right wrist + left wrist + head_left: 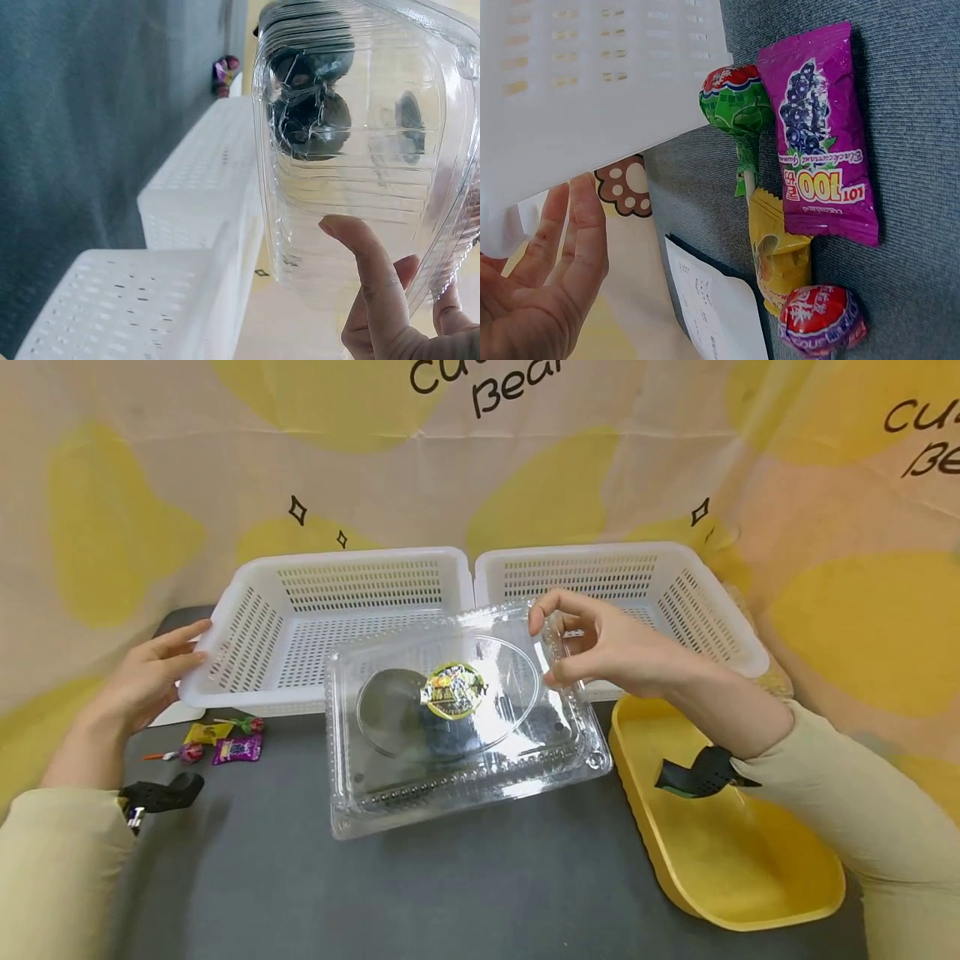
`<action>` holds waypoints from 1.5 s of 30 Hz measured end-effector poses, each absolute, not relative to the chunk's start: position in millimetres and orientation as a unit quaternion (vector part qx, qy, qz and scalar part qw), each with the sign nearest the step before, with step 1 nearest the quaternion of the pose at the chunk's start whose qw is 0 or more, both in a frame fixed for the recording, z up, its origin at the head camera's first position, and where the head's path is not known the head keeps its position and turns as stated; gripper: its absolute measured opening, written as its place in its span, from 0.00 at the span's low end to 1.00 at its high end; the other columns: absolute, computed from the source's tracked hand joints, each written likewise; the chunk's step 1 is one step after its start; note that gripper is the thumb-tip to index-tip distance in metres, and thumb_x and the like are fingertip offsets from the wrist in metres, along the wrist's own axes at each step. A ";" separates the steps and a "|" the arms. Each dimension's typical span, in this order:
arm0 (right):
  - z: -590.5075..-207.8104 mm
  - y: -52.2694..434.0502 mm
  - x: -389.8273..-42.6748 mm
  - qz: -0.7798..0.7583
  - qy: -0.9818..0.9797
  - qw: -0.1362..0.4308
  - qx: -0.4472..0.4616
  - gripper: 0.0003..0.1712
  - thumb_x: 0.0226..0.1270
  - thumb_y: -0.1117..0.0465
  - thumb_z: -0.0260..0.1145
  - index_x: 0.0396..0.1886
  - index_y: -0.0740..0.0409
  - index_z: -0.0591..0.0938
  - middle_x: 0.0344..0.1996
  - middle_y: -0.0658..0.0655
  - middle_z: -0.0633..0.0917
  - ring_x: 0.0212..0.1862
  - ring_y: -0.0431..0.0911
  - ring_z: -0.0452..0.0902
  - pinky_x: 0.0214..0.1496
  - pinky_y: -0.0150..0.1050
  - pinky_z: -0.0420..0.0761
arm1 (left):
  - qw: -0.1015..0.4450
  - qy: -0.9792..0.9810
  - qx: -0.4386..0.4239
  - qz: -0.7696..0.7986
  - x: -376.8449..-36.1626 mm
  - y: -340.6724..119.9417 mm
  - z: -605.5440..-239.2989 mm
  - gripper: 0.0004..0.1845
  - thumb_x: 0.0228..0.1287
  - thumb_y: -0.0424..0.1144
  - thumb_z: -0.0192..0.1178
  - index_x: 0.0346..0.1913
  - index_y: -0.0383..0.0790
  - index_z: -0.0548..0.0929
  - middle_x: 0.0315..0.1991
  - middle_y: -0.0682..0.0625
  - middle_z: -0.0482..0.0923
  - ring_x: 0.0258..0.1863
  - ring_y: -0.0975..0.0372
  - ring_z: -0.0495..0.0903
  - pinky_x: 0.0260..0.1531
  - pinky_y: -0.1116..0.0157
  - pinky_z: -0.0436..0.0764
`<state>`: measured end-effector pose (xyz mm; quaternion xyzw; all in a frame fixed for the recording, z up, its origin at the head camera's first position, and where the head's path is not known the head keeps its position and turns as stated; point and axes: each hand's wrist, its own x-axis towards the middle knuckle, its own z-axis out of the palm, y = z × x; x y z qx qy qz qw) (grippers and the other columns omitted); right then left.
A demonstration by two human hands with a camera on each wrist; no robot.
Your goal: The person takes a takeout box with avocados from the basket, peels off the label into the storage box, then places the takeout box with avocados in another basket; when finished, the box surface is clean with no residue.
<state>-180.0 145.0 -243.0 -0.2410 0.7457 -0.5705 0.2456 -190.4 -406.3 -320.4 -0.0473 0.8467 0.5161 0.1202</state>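
My right hand [600, 647] pinches the far right corner of the clear clamshell box [457, 727], thumb on one side of the rim and fingers [375, 270] on the other, so that grip is closed on the plastic. The box sits on the grey counter [420, 893] straight in front of me, its long axis running left to right, the far edge tipped up against the two white baskets [337, 610]. Inside it lies a dark round thing with a yellow label [452, 689]. The box lies to the left of my right grip; that hand is the nearer one. My left hand [146, 677] rests open against the left basket's corner, holding nothing, with wrapped sweets [817, 135] just beside it. A yellow tray [720, 860] stands at my right.
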 end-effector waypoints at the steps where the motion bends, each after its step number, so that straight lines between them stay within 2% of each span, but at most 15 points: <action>1: -244.8 146.3 -177.4 -0.561 0.752 0.244 -0.246 0.22 0.51 0.73 0.65 0.44 0.51 0.72 0.37 0.58 0.70 0.31 0.49 0.77 0.36 0.39 0.83 | 0.120 0.845 -0.048 0.518 -190.3 -406.4 -320.2 0.37 0.76 0.47 0.49 0.80 0.54 0.43 0.50 0.68 0.65 0.40 0.80 0.76 0.36 0.73 0.83; 7: -257.6 152.5 -165.7 -0.521 0.768 0.246 -0.279 0.23 0.46 0.68 0.68 0.44 0.53 0.72 0.49 0.56 0.69 0.41 0.51 0.69 0.39 0.40 0.75 | 0.124 0.814 -0.051 0.565 -190.1 -407.3 -320.3 0.38 0.75 0.44 0.51 0.80 0.54 0.44 0.51 0.66 0.66 0.40 0.77 0.78 0.36 0.72 0.84; 11: -269.1 154.8 -159.1 -0.521 0.752 0.283 -0.289 0.23 0.47 0.69 0.67 0.44 0.55 0.72 0.50 0.58 0.69 0.38 0.49 0.70 0.37 0.39 0.78 | 0.117 0.811 -0.049 0.572 -190.2 -408.0 -321.2 0.38 0.75 0.43 0.51 0.80 0.53 0.45 0.50 0.67 0.67 0.40 0.77 0.78 0.35 0.72 0.84; 15: -280.4 156.3 -152.9 -0.517 0.745 0.322 -0.274 0.24 0.48 0.69 0.68 0.46 0.55 0.71 0.48 0.59 0.67 0.46 0.53 0.76 0.38 0.41 0.82 | 0.113 0.815 -0.048 0.567 -191.2 -407.6 -321.2 0.37 0.75 0.43 0.51 0.80 0.53 0.46 0.50 0.67 0.68 0.39 0.77 0.78 0.34 0.72 0.84; 19: -292.4 157.5 -150.8 -0.511 0.742 0.341 -0.270 0.24 0.50 0.69 0.68 0.46 0.55 0.70 0.34 0.57 0.66 0.39 0.48 0.78 0.41 0.44 0.84 | 0.120 0.823 -0.054 0.552 -191.2 -405.7 -320.7 0.38 0.75 0.45 0.51 0.80 0.55 0.45 0.50 0.67 0.67 0.39 0.77 0.78 0.35 0.72 0.84; 21: -298.0 157.2 -151.0 -0.507 0.742 0.343 -0.273 0.23 0.51 0.69 0.68 0.47 0.56 0.70 0.29 0.55 0.64 0.28 0.44 0.71 0.40 0.43 0.84 | 0.122 0.827 -0.057 0.546 -190.6 -404.7 -320.0 0.38 0.75 0.46 0.51 0.80 0.56 0.44 0.50 0.68 0.66 0.39 0.78 0.78 0.36 0.72 0.84; 22: -300.4 157.0 -151.1 -0.505 0.744 0.343 -0.274 0.23 0.52 0.69 0.69 0.47 0.56 0.70 0.26 0.54 0.63 0.25 0.43 0.68 0.39 0.43 0.84 | 0.123 0.829 -0.059 0.542 -190.3 -404.3 -319.5 0.38 0.75 0.46 0.51 0.80 0.56 0.44 0.50 0.68 0.66 0.39 0.78 0.78 0.36 0.72 0.84; 26: -306.9 155.7 -149.6 -0.507 0.742 0.350 -0.264 0.24 0.53 0.70 0.69 0.49 0.60 0.69 0.26 0.53 0.65 0.23 0.40 0.65 0.37 0.41 0.85 | 0.122 0.838 -0.061 0.529 -190.0 -402.9 -318.3 0.38 0.75 0.48 0.51 0.80 0.57 0.44 0.50 0.68 0.65 0.39 0.78 0.77 0.36 0.73 0.84; 32: -311.6 155.0 -148.9 -0.520 0.732 0.371 -0.234 0.24 0.56 0.70 0.68 0.50 0.60 0.68 0.26 0.52 0.66 0.23 0.39 0.68 0.32 0.34 0.81 | 0.122 0.845 -0.061 0.517 -191.3 -402.9 -318.4 0.38 0.75 0.49 0.51 0.80 0.57 0.44 0.50 0.68 0.65 0.39 0.79 0.76 0.37 0.74 0.83; 38: -312.4 157.5 -147.5 -0.508 0.737 0.391 -0.215 0.26 0.56 0.68 0.70 0.50 0.60 0.67 0.26 0.53 0.71 0.27 0.42 0.75 0.39 0.40 0.86 | 0.118 0.840 -0.053 0.526 -192.1 -404.0 -319.4 0.38 0.75 0.47 0.51 0.80 0.55 0.44 0.50 0.68 0.65 0.40 0.79 0.76 0.36 0.73 0.83; 41: -311.3 158.2 -146.7 -0.491 0.749 0.398 -0.198 0.26 0.55 0.65 0.72 0.49 0.58 0.67 0.28 0.54 0.74 0.30 0.45 0.78 0.39 0.40 0.86 | 0.117 0.838 -0.054 0.530 -190.9 -404.3 -319.1 0.38 0.75 0.46 0.50 0.80 0.55 0.44 0.50 0.67 0.65 0.40 0.79 0.76 0.36 0.74 0.83; 45: -310.6 160.5 -148.1 -0.479 0.756 0.409 -0.181 0.27 0.57 0.63 0.74 0.50 0.58 0.67 0.31 0.57 0.73 0.35 0.49 0.83 0.44 0.45 0.87 | 0.118 0.853 -0.064 0.505 -188.7 -403.6 -318.7 0.38 0.74 0.51 0.50 0.80 0.58 0.43 0.49 0.69 0.64 0.40 0.80 0.75 0.37 0.75 0.82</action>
